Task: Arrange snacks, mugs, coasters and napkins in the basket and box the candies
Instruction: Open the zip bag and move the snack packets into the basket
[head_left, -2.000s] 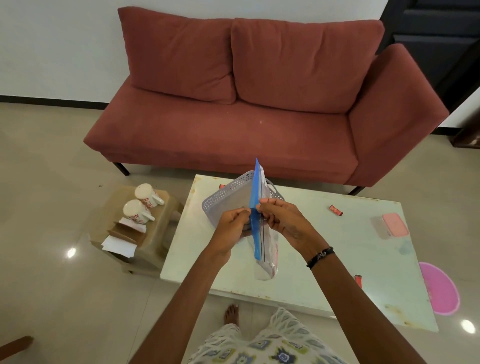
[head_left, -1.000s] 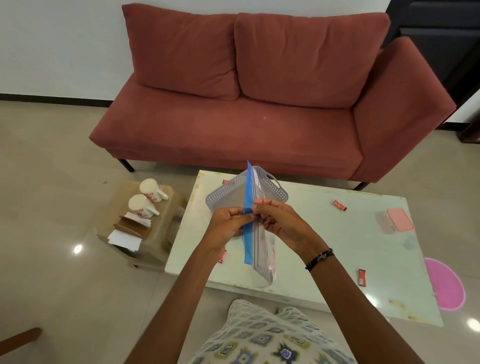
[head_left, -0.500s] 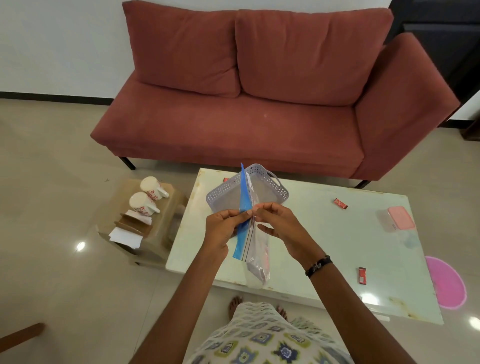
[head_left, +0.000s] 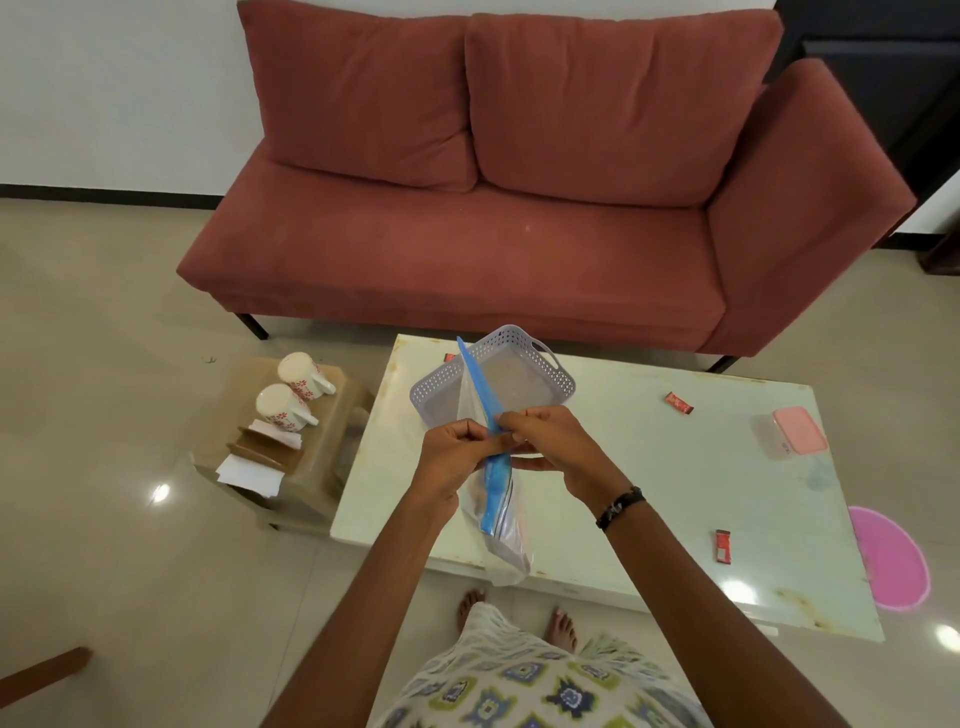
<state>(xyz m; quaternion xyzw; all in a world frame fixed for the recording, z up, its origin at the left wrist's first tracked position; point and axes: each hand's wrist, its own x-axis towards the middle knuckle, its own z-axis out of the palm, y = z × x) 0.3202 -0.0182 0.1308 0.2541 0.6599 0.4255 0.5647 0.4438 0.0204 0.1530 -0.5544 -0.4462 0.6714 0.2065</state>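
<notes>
Hands: left hand (head_left: 457, 451) and right hand (head_left: 545, 441) both pinch the blue zip strip of a clear zip bag (head_left: 493, 499), thumbs and fingers curled on it, held above the near edge of the desk (head_left: 649, 467).
Bag: hangs edge-on just in front of the grey basket (head_left: 493, 384); contents too blurred to name.
Basket: on the desk's far left part, seemingly unfilled.
Elsewhere: two mugs (head_left: 293, 392) on a stool left of the basket; wrapped candies (head_left: 678, 402) and a pink-lidded box (head_left: 797, 439) well right of it.
Doing it well: likely pinch along the strip end to end, then lay the bag flat in the basket.
</notes>
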